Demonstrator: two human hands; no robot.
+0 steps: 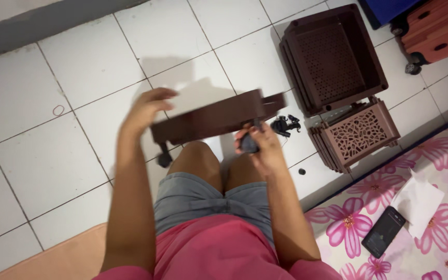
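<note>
A dark brown plastic panel (213,117) is held edge-on above my knees, blurred by motion. My left hand (149,108) grips its left end from above. A black caster wheel (164,158) hangs under that left end. My right hand (259,146) is under the panel's right end, fingers closed around a small black caster wheel (248,144) pressed up against the panel. Several more black wheels (285,124) lie on the white tiles just beyond my right hand.
Stacked dark brown perforated trays (333,57) lie on the tiles at upper right, with lighter brown patterned panels (359,135) in front. A small black piece (302,171) sits on the floor. A phone (383,232) and white paper (416,199) rest on a pink floral mat (442,155).
</note>
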